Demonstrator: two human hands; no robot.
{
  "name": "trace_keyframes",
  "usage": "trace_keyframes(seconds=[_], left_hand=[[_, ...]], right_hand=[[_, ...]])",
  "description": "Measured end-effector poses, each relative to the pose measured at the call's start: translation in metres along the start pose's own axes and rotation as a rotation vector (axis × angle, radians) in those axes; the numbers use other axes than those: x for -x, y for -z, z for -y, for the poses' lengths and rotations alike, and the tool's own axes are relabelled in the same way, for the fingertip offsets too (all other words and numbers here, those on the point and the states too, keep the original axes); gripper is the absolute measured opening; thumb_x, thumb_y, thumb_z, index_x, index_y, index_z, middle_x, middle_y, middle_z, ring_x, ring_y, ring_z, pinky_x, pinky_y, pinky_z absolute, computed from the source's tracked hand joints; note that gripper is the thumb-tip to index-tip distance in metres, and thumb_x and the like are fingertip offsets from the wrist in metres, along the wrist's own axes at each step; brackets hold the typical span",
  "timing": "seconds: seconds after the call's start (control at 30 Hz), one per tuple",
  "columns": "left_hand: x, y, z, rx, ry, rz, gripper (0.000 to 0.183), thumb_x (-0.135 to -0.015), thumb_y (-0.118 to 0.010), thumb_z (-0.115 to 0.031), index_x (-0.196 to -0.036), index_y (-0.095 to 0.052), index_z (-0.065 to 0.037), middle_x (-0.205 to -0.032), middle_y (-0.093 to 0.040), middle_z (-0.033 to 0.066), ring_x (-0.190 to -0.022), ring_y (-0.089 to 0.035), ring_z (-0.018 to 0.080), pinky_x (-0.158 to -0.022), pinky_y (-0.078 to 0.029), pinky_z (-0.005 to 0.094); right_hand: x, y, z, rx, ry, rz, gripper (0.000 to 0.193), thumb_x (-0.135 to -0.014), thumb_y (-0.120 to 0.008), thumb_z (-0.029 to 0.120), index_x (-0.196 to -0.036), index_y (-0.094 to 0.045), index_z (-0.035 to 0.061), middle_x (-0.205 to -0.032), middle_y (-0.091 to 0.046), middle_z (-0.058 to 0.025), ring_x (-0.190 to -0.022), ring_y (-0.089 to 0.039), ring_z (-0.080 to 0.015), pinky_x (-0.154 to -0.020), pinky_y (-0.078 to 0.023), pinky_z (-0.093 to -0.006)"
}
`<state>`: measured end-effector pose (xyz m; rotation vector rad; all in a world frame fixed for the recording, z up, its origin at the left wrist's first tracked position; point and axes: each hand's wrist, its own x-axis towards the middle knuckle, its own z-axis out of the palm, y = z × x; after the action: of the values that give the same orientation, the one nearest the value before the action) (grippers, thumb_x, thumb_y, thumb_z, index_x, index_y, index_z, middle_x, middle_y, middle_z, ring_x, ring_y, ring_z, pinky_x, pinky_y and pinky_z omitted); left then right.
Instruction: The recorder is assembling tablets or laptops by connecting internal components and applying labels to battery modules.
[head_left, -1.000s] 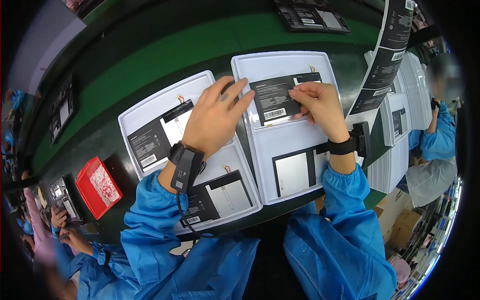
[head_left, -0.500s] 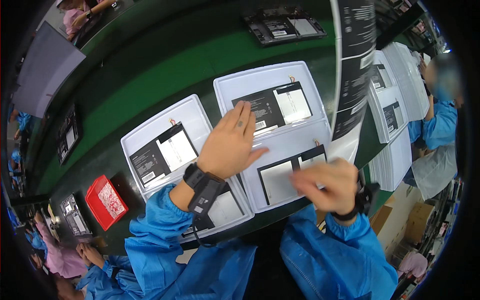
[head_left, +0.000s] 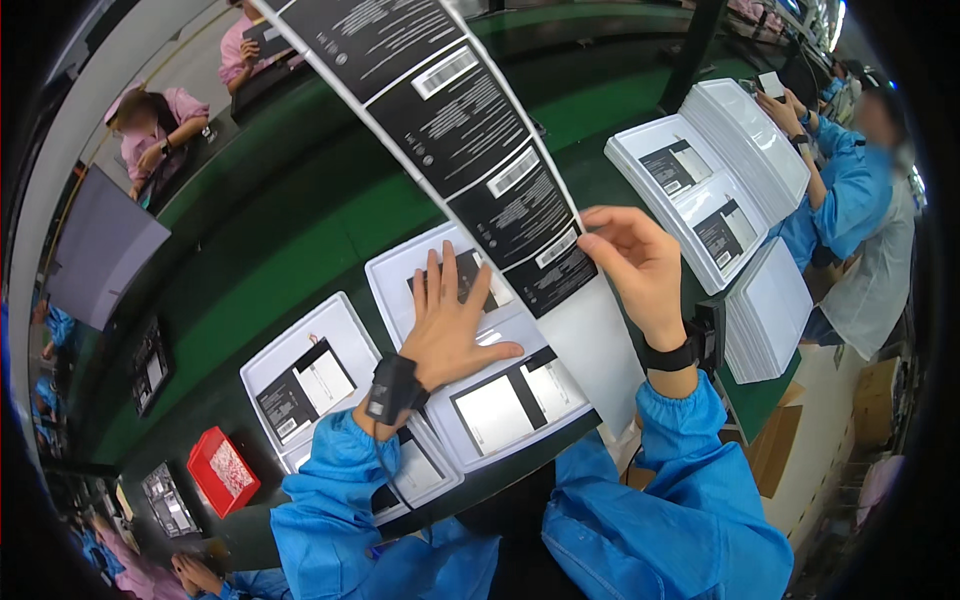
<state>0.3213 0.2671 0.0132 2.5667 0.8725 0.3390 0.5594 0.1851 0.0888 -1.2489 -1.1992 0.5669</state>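
Covering part of battery (head_left: 467, 270), left grip (head_left: 452, 345) spread, right grip (head_left: 642, 268) at label strip's (head_left: 465, 140) edge, pinch unclear

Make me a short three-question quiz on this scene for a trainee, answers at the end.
1. Multiple choice: At the edge of what are the thumb and forefinger of the right hand?
A. A cardboard box
B. The label strip
C. A tray stack
2. True or false: The left hand is curled into a fist.
3. Fill in the blank: The red bin stands on the person's ____ side.

Key:
1. B
2. False; its fingers are spread over a battery pack in a white tray.
3. left
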Motion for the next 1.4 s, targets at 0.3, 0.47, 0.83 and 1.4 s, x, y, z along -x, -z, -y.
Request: trace_keyframes(seconds=[0.3, 0.47, 0.83, 1.4], left_hand=[[-0.038, 0.051, -0.074, 1.572, 0.062, -0.396, 0.041, -0.108, -0.056, -0.033, -0.126, -0.064, 0.004, -0.119, -0.070, 0.0077, -0.107, -0.064, 0.0129, -0.094, -0.050, 0.0284], [-0.038, 0.055, -0.069, 1.584, 0.087, -0.326, 0.040, -0.110, -0.050, -0.033, -0.134, -0.056, -0.002, -0.124, -0.067, 0.0101, -0.112, -0.067, 0.0194, -0.094, -0.057, 0.0348], [-0.030, 0.055, -0.079, 1.573, 0.046, -0.345, 0.035, -0.106, -0.059, -0.025, -0.129, -0.062, 0.002, -0.120, -0.069, 0.0071, -0.107, -0.063, 0.0121, -0.094, -0.051, 0.0287], [0.085, -0.005, -0.047, 1.248, -0.120, -0.090, 0.085, -0.095, -0.068, -0.005, -0.163, -0.016, -0.003, -0.167, -0.024, 0.0200, -0.156, -0.022, 0.0293, -0.122, -0.030, 0.0444]], right_hand=[[-0.008, -0.004, 0.034, 0.344, 0.217, 0.044, 0.012, -0.082, -0.080, 0.001, -0.094, -0.078, 0.0016, -0.089, -0.076, -0.0085, -0.078, -0.071, -0.0144, -0.062, -0.053, -0.0246], [-0.012, -0.005, 0.042, 0.378, 0.347, 0.023, 0.016, -0.079, -0.081, 0.001, -0.095, -0.079, 0.0034, -0.094, -0.076, -0.0078, -0.078, -0.071, -0.0167, -0.059, -0.053, -0.0252], [-0.007, 0.005, 0.052, 0.378, 0.337, 0.095, 0.014, -0.078, -0.081, -0.001, -0.091, -0.076, 0.0016, -0.092, -0.074, -0.0083, -0.076, -0.070, -0.0175, -0.059, -0.052, -0.0257], [0.123, -0.026, 0.066, -0.338, -0.183, -0.192, 0.011, -0.097, -0.057, -0.006, -0.104, -0.050, -0.0014, -0.096, -0.058, -0.0134, -0.064, -0.062, -0.0157, -0.053, -0.059, -0.0283]])
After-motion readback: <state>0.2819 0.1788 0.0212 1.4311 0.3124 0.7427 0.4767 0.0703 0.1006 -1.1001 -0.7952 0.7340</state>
